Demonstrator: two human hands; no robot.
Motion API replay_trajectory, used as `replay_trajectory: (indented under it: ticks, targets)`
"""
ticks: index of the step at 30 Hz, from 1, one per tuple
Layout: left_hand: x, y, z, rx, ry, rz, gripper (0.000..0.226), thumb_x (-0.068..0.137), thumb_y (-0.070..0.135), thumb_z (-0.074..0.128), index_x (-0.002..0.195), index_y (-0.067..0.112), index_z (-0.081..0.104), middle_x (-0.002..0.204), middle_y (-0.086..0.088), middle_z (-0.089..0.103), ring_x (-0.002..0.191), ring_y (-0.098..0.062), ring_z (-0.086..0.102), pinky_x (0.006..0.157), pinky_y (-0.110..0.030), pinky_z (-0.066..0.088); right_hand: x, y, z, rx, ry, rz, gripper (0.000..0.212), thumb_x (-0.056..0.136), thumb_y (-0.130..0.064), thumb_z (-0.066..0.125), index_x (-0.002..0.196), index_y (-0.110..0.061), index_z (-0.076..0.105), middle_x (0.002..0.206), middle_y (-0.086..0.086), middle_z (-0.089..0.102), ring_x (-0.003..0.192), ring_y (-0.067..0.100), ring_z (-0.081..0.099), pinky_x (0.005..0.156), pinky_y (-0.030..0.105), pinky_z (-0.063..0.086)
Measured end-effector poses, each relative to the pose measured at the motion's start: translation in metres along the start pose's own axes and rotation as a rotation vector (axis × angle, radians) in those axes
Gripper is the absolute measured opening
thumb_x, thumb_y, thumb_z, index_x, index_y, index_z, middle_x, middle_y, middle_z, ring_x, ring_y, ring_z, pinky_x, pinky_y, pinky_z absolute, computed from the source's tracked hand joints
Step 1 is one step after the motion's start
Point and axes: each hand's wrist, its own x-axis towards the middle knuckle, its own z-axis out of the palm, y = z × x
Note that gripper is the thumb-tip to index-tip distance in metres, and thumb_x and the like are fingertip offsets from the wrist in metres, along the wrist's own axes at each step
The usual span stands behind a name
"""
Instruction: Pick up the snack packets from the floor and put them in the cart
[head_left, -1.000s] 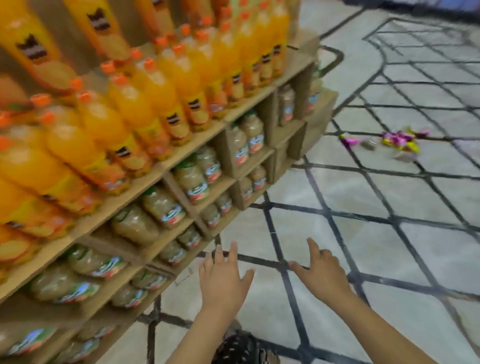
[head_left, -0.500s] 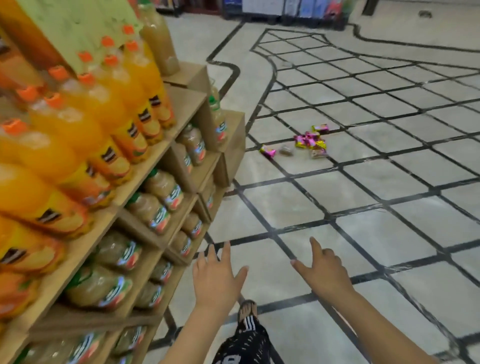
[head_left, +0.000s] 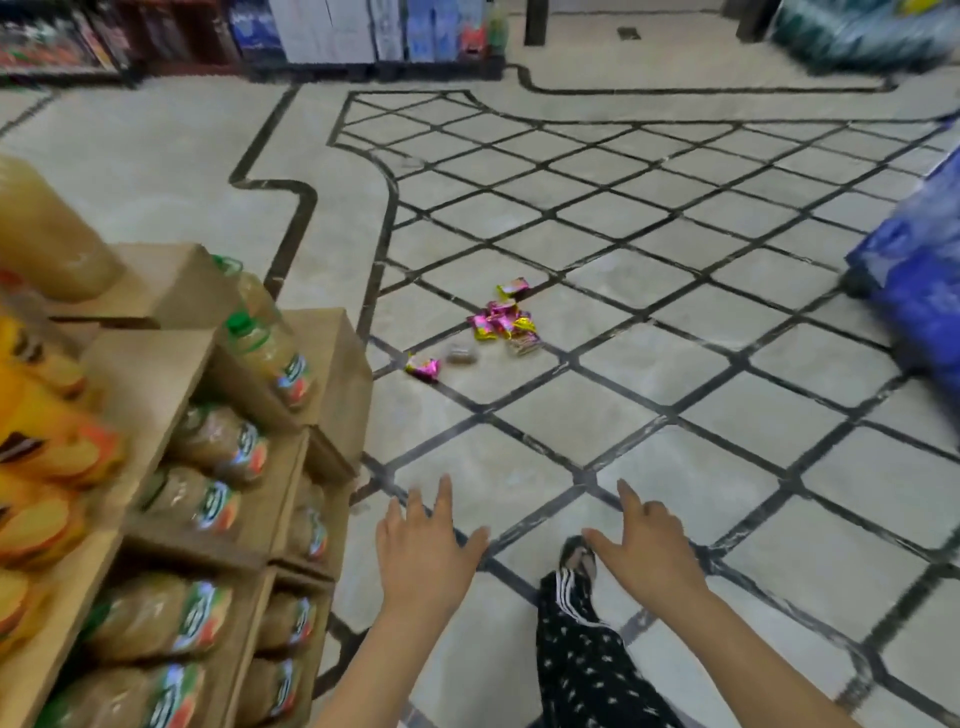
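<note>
Several pink and yellow snack packets (head_left: 503, 321) lie in a small heap on the tiled floor ahead. One more pink packet (head_left: 423, 368) lies apart to the left, beside a dull brownish packet (head_left: 461, 355). My left hand (head_left: 423, 553) and my right hand (head_left: 641, 551) are both held out low in front of me, fingers spread, holding nothing, well short of the packets. No cart is in view.
A cardboard shelf unit (head_left: 337, 379) with juice bottles (head_left: 270, 338) stands close on my left. A blue stack of goods (head_left: 914, 280) stands at the right. More shelves (head_left: 311, 31) line the far wall. My leg and shoe (head_left: 576, 561) are below my hands.
The view has swung right and away from the juice shelf. The packets now lie nearer the middle of the view. Both hands stay spread and empty.
</note>
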Motion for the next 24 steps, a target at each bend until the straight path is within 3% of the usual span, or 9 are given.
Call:
replay_trajectory:
  ticks: [5, 10, 15, 24]
  targets:
    - [0.103, 0.042, -0.025, 0.030, 0.002, 0.007, 0.079, 0.095, 0.068, 0.030, 0.158, 0.026, 0.008, 0.159, -0.012, 0.026, 0.146, -0.035, 0.023, 0.118, -0.044, 0.024, 0.106, -0.003, -0.050, 0.007, 0.001, -0.013, 0.083, 0.092, -0.064, 0.042, 0.155, -0.023, 0.006, 0.149, 0.016, 0.033, 0.134, 0.034, 0.035, 0.102, 0.039, 0.038]
    - [0.206, 0.093, -0.065, -0.014, -0.052, -0.025, 0.075, 0.097, 0.064, 0.033, 0.158, 0.030, 0.004, 0.163, -0.010, 0.016, 0.149, -0.034, 0.014, 0.119, -0.046, 0.020, 0.216, -0.015, -0.114, -0.018, -0.053, -0.048, 0.082, 0.093, -0.062, 0.041, 0.156, -0.024, 0.004, 0.149, 0.016, 0.031, 0.135, 0.035, 0.032, 0.105, 0.040, 0.036]
    - [0.286, 0.122, -0.094, 0.018, -0.035, -0.041, 0.075, 0.098, 0.064, 0.031, 0.158, 0.028, 0.005, 0.162, -0.010, 0.019, 0.149, -0.033, 0.014, 0.120, -0.044, 0.020, 0.311, -0.036, -0.168, -0.072, -0.065, -0.082, 0.083, 0.093, -0.062, 0.042, 0.156, -0.022, 0.004, 0.151, 0.017, 0.030, 0.137, 0.035, 0.031, 0.109, 0.043, 0.034]
    - [0.436, 0.122, -0.104, 0.106, -0.147, -0.009, 0.076, 0.098, 0.063, 0.031, 0.158, 0.028, 0.000, 0.163, -0.013, 0.015, 0.150, -0.035, 0.010, 0.120, -0.043, 0.016, 0.456, -0.077, -0.185, -0.117, -0.100, -0.049, 0.081, 0.094, -0.061, 0.041, 0.155, -0.022, 0.006, 0.152, 0.017, 0.029, 0.138, 0.036, 0.029, 0.109, 0.043, 0.034]
